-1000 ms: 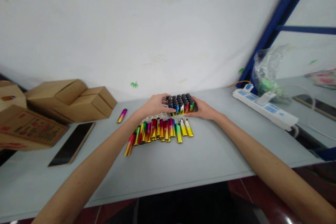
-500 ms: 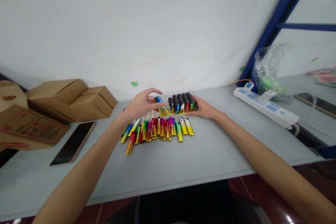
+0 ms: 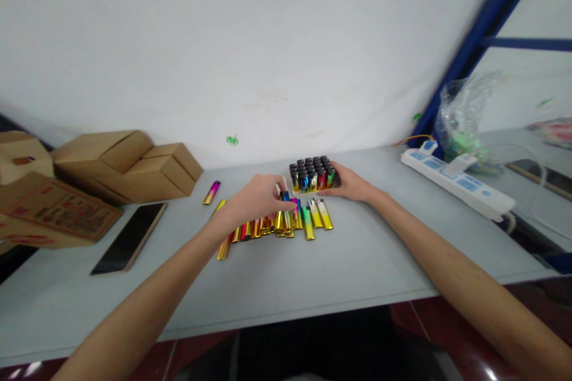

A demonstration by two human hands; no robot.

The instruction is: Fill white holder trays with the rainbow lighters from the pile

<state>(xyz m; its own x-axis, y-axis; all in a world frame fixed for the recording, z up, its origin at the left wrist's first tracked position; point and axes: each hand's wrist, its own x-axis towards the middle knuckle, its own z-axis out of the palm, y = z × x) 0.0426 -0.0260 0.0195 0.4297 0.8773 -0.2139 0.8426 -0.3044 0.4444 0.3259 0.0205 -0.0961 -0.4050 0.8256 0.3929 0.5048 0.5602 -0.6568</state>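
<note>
My left hand (image 3: 257, 199) reaches over a loose pile of shiny lighters, its thumb and fingers closed about a blue-and-gold lighter (image 3: 285, 196). The palm and wrist cover much of the pile. Beside it lie a green-and-gold lighter (image 3: 308, 224) and white-and-gold lighters (image 3: 325, 214). My right hand (image 3: 346, 183) grips the right side of a white tray with upright, black-topped lighters (image 3: 313, 172) packed in rows. Most of the tray is hidden by them. A pale tray edge shows behind my left fingers.
One purple-and-gold lighter (image 3: 211, 192) lies apart near the cardboard boxes (image 3: 120, 166). A phone (image 3: 129, 238) rests on the grey table (image 3: 339, 280) at left. At right are a white power strip (image 3: 456, 181) and a clear plastic bag (image 3: 467, 107). A wall rises behind.
My left hand has come down and right with the blue-and-gold lighter, from above the pale tray to the pile. The purple-and-gold lighter at left is uncovered. My right hand stays on its tray.
</note>
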